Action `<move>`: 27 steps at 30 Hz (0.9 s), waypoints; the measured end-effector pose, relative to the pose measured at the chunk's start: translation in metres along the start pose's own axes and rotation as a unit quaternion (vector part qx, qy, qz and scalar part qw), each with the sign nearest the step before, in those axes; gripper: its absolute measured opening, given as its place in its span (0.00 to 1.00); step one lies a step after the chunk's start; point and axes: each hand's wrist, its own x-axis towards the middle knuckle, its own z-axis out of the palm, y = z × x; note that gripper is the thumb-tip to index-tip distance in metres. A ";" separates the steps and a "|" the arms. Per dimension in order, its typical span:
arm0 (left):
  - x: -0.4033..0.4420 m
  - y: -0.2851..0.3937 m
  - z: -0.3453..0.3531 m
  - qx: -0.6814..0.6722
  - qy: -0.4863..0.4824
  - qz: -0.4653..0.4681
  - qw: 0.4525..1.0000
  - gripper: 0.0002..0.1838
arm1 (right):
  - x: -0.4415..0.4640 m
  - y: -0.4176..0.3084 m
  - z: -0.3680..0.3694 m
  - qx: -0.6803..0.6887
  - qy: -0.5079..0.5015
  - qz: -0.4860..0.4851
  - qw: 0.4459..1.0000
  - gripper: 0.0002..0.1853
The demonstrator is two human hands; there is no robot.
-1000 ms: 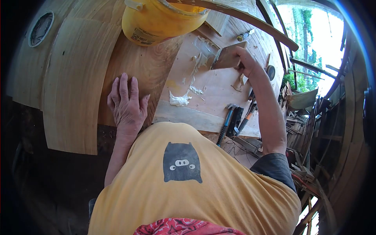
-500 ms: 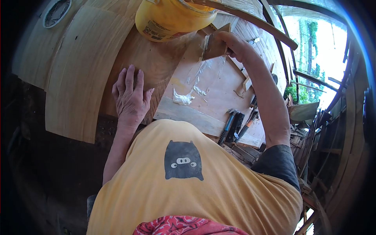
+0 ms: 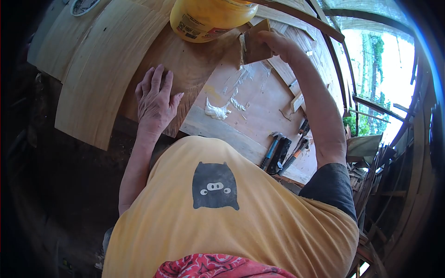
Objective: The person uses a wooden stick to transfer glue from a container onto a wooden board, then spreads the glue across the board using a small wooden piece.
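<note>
Flat brown piece (image 3: 257, 44), seen in the head view, sits near one o'clock, tilted, with a whitish left edge. The right hand (image 3: 280, 45) pinches it from its right side, the thumb and fingers partly hidden; the forearm runs back from there toward three o'clock. Whether the piece's lower edge touches the pale board (image 3: 264, 118) below it, I cannot tell.

At ten o'clock the left hand (image 3: 156, 104) lies palm down on a darker brown panel (image 3: 192, 60), its fingers slightly parted and the thumb out to the side, holding nothing. A yellow bucket (image 3: 206, 21) stands at twelve o'clock, just beside the flat piece. Nearer the centre, also toward twelve, a lump of white paste (image 3: 216, 110) sits on the pale board, with streaks leading toward one o'clock.

Around three to four o'clock lie a blue-and-black tool (image 3: 272, 152) and, just beside it, an orange-handled tool (image 3: 295, 155). Farther out at ten o'clock, beyond the left hand, is a curved wooden sheet (image 3: 104, 78).
</note>
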 end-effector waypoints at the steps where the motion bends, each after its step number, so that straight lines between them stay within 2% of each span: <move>1: -0.001 0.000 0.001 0.001 0.002 0.000 1.000 0.33 | 0.003 0.006 -0.004 -0.010 -0.007 -0.001 1.000 0.23; 4: -0.001 0.000 0.001 0.003 0.005 -0.002 1.000 0.33 | -0.001 0.013 -0.010 -0.049 -0.023 -0.085 0.995 0.23; 7: -0.003 0.003 0.002 0.005 0.004 -0.001 1.000 0.32 | -0.023 0.006 -0.008 -0.187 -0.095 -0.113 0.971 0.30; 9: -0.003 0.002 0.001 0.010 0.006 -0.001 1.000 0.33 | -0.039 0.014 0.000 -0.250 -0.097 -0.093 0.959 0.30; 12: -0.003 0.002 0.000 0.016 0.006 0.000 1.000 0.33 | -0.074 0.027 0.012 -0.325 -0.042 -0.117 0.937 0.27; 13: -0.003 0.002 0.000 0.017 0.005 -0.001 1.000 0.33 | -0.076 0.041 0.013 -0.345 -0.009 -0.151 0.926 0.25; 18: -0.003 0.004 0.001 0.027 0.005 0.007 1.000 0.34 | -0.067 0.063 0.021 -0.409 0.041 -0.116 0.904 0.18; 22: -0.004 0.004 0.003 0.032 0.006 0.006 0.999 0.33 | -0.061 0.034 0.038 -0.450 0.081 -0.120 0.881 0.19; 27: -0.003 0.003 0.001 0.022 0.011 0.003 1.000 0.33 | -0.059 0.044 0.045 -0.455 0.083 -0.161 0.872 0.20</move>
